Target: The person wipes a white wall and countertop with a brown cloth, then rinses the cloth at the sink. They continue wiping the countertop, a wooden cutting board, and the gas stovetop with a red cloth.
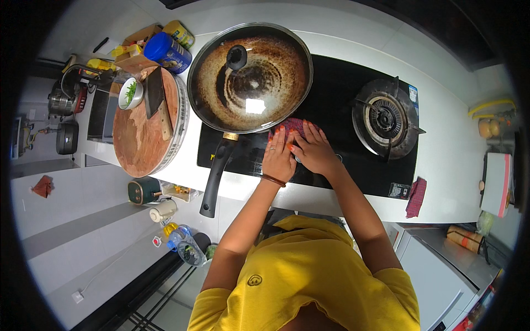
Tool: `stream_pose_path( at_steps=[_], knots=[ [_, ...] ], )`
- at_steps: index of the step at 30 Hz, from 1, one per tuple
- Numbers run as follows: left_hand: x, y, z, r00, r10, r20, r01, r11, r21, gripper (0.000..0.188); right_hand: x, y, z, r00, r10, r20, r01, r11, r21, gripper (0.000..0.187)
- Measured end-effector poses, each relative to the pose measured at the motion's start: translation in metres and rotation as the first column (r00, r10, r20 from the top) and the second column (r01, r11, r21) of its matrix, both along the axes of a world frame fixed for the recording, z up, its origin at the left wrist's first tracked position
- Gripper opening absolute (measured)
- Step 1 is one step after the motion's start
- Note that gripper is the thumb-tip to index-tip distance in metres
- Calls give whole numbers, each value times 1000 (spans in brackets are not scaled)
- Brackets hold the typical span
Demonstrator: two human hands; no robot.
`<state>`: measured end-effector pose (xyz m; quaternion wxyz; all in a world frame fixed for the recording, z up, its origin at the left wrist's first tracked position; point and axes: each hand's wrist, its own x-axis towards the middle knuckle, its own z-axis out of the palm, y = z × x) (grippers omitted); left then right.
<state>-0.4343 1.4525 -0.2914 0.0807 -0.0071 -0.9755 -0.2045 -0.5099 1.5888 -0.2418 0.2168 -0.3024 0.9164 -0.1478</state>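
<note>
My left hand (277,160) and my right hand (316,151) lie side by side on a dark red cloth (297,126) on the black glass cooktop (331,83). Fingers of both hands are stretched out flat, and they cover part of the cloth. Just beyond them sits a large wok (220,138) on the left side of the cooktop, its black handle slanting toward the counter's front edge. A brown-stained interior shows through its glass lid (276,66), which has a black knob (236,57). To the right of my hands stands a bare gas burner (385,115).
At the left, a round wooden chopping board (132,138) carries a cleaver (157,99) and a white bowl (123,99) of chopped greens. Behind it stands a blue canister (168,53). Another red cloth (416,198) hangs over the counter's front edge, right of the cooktop.
</note>
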Motion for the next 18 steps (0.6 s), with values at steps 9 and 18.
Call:
stream_pose_path(
  at_steps=[9, 18],
  knots=[
    [11, 11, 4, 990, 93, 104, -88, 995, -54, 64, -1, -6, -25, 992, 86, -91, -95, 991, -97, 59],
    [34, 13, 10, 985, 145, 92, -138, 987, -79, 62, 6, -14, -12, 990, 100, -101, -109, 990, -93, 58]
  ],
)
